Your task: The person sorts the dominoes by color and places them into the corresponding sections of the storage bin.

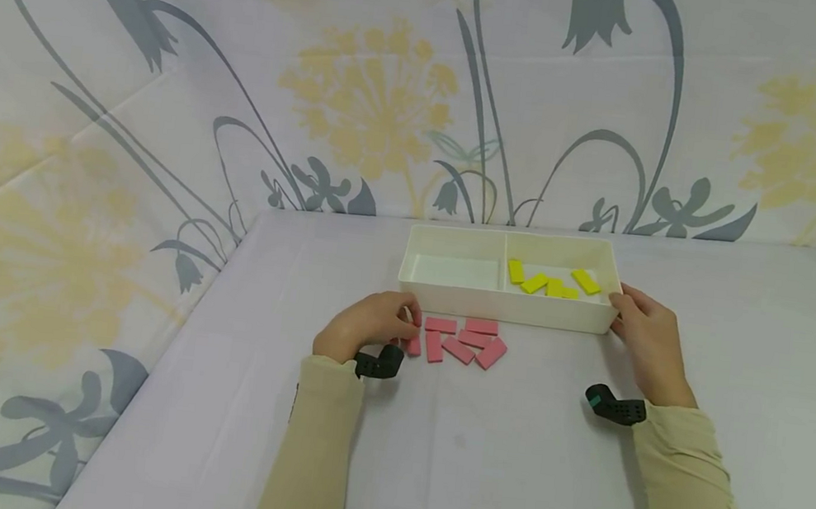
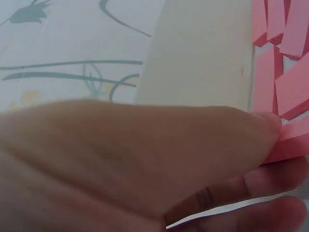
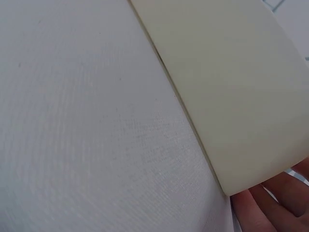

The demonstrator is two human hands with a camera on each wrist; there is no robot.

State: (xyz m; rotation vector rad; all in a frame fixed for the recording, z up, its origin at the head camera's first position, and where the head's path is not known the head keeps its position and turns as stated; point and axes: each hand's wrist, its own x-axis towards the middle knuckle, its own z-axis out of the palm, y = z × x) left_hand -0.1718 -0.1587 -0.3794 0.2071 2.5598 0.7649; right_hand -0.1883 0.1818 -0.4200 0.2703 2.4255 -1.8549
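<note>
My left hand (image 1: 375, 319) is at the left end of a loose group of pink rectangular blocks (image 1: 458, 348). Its thumb and index finger pinch one pink block (image 2: 292, 140), partly covered by the thumb. A white two-compartment box (image 1: 500, 306) stands just beyond the blocks. Several yellow blocks (image 1: 535, 283) lie in its right compartment; the left compartment's floor (image 1: 454, 272) is bare. With thumb at the rim and fingers around the outside, my right hand (image 1: 649, 338) holds the box's right end. Some of those fingers (image 3: 285, 198) show past the box's corner in the right wrist view.
A white cloth (image 1: 483, 461) covers the table. Behind and to the left hangs a flower-printed curtain (image 1: 364, 101), close to the box's back side. Black wrist cameras (image 1: 379, 362) are strapped on both wrists.
</note>
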